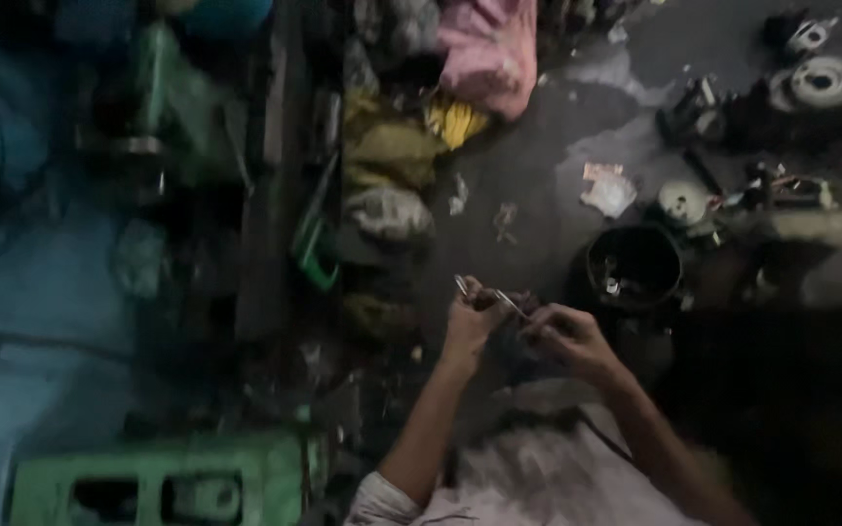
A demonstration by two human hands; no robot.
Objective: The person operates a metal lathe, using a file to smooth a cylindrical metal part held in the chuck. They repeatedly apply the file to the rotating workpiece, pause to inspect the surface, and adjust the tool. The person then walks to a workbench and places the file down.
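left hand (468,317): closed around one end of a thin metal rod (499,299), fingers curled tight, knuckles turned up; it sits just left of the black bucket (633,265), lower than the bucket's rim.
right hand (569,336): fingers pinched together on the other end of the thin metal rod, close below the black bucket and slightly left of it; the grip looks shut, though the dim light hides the fingertips.
thin metal rod: a short shiny piece spanning between the two hands, tilted, its upper-left tip poking past the left hand; it lies left of and below the black bucket, off the floor.
black bucket: round, dark, open at the top, with a few small pale bits inside; it stands on the dark floor just beyond the right hand.
white round part (682,201): right above the black bucket, near a crumpled pale paper (608,191).
metal machine parts (821,80): well up and right of the black bucket.
pink cloth (489,49): far above and left of the black bucket, over a yellow heap (392,136).
green crate (163,482): far left of and below the black bucket.
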